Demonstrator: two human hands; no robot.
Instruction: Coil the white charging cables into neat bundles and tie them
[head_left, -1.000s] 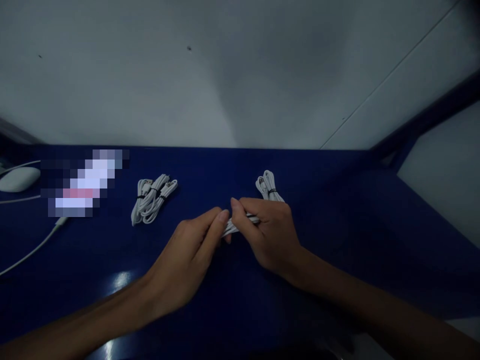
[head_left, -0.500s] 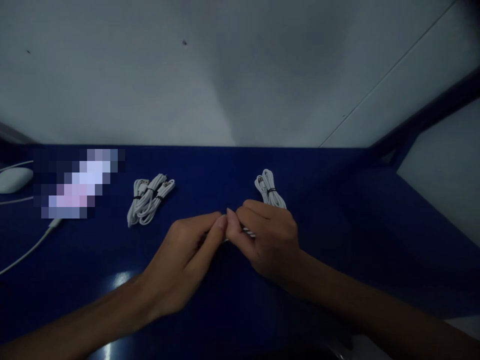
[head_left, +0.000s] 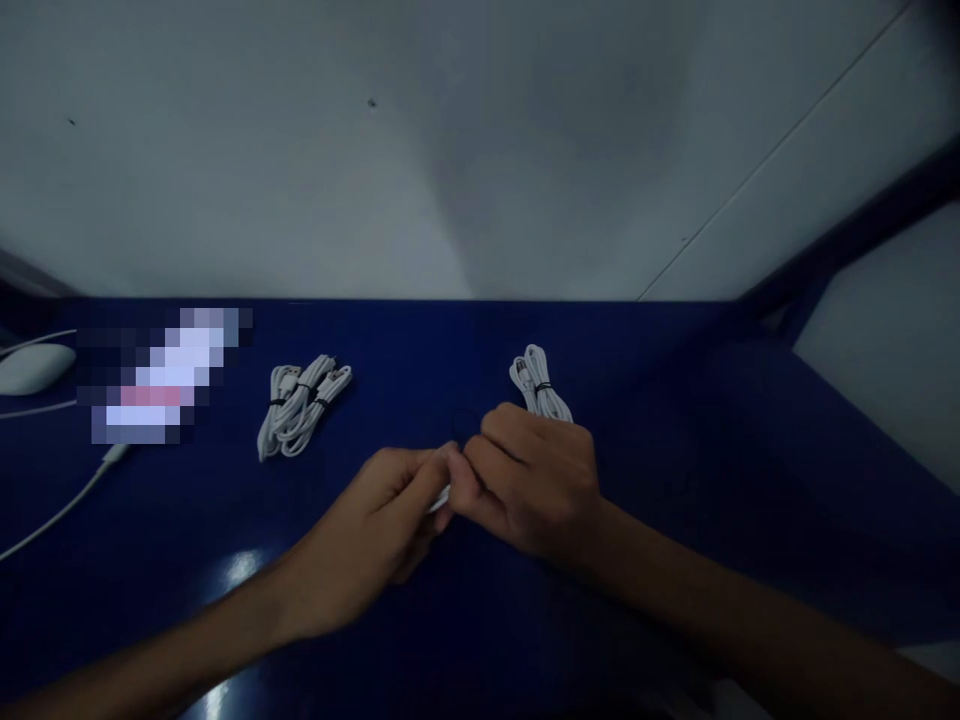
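Observation:
My left hand (head_left: pixel 401 505) is closed on a white cable (head_left: pixel 441 498), of which only a short piece shows between the fingers. Against its fingertips, my right hand (head_left: pixel 532 480) is pinched shut. A thin dark strand, looking like a black twist tie (head_left: pixel 466 412), curls up faintly from the right fingertips; most of it is hidden. Just beyond the right knuckles lies a coiled white cable (head_left: pixel 541 385) bound with a black tie, its near end covered by the hand. To the left, several more tied white cable bundles (head_left: pixel 304 405) lie together, with metal plugs showing.
The blue tabletop (head_left: pixel 405 370) meets a pale wall (head_left: pixel 300 200) at the back. At the far left are a white mouse-like object (head_left: pixel 37 368), a blurred-out bright device (head_left: pixel 172 375) and a white cord (head_left: pixel 71 515) plugged into it.
My left hand has turned and dropped slightly, so the white cable now shows below its fingertips. The striped piece under my right hand is out of sight, and a thin dark strand appears above it.

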